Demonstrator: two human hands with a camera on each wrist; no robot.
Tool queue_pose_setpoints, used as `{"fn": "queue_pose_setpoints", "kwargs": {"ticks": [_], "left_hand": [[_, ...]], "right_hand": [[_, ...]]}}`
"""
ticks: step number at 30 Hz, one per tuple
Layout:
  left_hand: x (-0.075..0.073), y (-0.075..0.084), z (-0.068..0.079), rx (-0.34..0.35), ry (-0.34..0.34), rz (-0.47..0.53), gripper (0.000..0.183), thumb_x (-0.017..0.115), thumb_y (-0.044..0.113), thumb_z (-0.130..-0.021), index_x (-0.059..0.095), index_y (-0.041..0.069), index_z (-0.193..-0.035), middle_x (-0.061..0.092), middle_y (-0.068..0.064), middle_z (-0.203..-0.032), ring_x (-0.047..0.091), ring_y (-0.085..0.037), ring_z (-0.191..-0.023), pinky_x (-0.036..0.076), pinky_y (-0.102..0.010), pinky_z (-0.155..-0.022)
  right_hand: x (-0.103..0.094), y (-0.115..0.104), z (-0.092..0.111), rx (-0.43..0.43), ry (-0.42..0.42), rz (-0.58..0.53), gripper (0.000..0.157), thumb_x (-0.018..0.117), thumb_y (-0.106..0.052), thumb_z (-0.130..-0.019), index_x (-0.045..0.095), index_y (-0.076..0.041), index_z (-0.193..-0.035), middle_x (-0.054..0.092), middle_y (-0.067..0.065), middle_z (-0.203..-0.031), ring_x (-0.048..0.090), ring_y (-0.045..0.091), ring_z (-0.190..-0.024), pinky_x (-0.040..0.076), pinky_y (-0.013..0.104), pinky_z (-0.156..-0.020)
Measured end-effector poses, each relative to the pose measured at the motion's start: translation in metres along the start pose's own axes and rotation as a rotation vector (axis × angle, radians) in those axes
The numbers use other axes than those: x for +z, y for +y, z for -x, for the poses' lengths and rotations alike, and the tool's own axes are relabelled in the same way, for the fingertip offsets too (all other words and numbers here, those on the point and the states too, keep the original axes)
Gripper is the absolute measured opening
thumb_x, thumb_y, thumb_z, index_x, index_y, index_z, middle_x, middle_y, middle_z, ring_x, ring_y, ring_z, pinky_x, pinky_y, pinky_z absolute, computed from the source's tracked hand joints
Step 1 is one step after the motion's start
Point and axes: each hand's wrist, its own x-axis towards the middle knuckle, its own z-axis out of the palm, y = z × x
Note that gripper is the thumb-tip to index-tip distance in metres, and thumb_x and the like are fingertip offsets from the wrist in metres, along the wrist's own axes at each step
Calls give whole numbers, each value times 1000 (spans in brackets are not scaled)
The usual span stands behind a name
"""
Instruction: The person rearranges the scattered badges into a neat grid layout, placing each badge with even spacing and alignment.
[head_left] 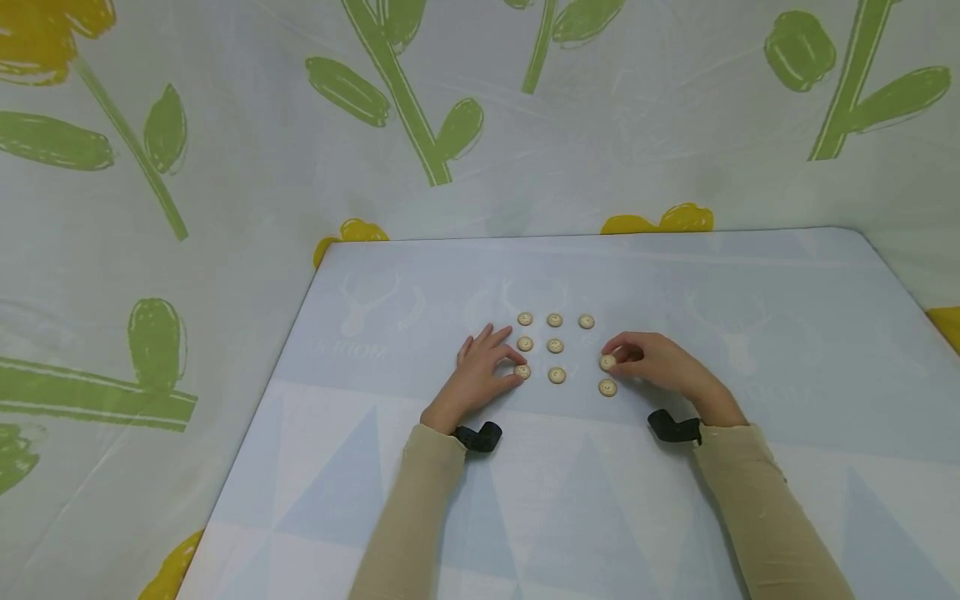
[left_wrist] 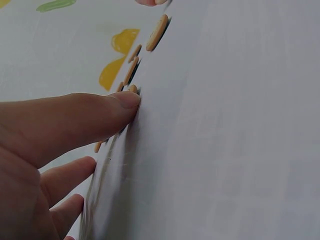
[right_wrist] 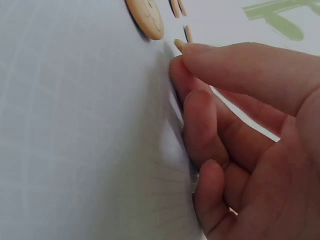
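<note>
Several small round wooden discs with dark line markings lie in rough rows on the table; one is the middle disc of the top row (head_left: pixel 554 320). My left hand (head_left: pixel 480 371) pinches the near-left disc (head_left: pixel 522 372) between thumb and index finger, the other fingers spread. In the left wrist view, the left thumb (left_wrist: pixel 120 102) covers most of that disc. My right hand (head_left: pixel 656 362) pinches a disc (head_left: pixel 607 362) at the right side by its edge, and the right wrist view shows its other fingers curled near the tabletop. Just below it lies the near-right disc (head_left: pixel 607 387).
The table (head_left: pixel 562 500) has a pale blue and white cover with triangles and deer heads. Its far edge meets a hanging cloth (head_left: pixel 247 208) printed with green stems and yellow flowers. Black straps with small devices (head_left: pixel 480 437) sit at both wrists.
</note>
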Motion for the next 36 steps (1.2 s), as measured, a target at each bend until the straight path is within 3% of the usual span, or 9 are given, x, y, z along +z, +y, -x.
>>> {"fn": "queue_pose_setpoints", "kwargs": {"ticks": [7,22,36], "left_hand": [[1,-2,-1,0,3,-4,17,65,34,-80,63,24,-94,28,-1,-144,8,-22,-135,2,-47,-104],[2,-1,-1,-10,-3,-8,17,65,33,-80,63,24,-95,28,0,-144,8,-21,-135,2,-47,-104],[2,-2,-1,-15,-7,-2,17,65,33,-80,62,25,-95,27,1,-144,7,-21,-135,1,-46,-104]], "right_hand": [[4,-4,-3,-2,42,-1,23,63,-26,-84,60,-16,-104,58,5,-94,50,21,-81,42,32,-66],[5,-13,-11,96,55,-35,26,63,-28,-83,59,-16,-104,59,7,-98,50,22,-86,40,33,-71],[7,-18,-21,83,61,-20,26,63,-28,-83,59,-15,-104,58,7,-97,50,22,-83,41,32,-68]]}}
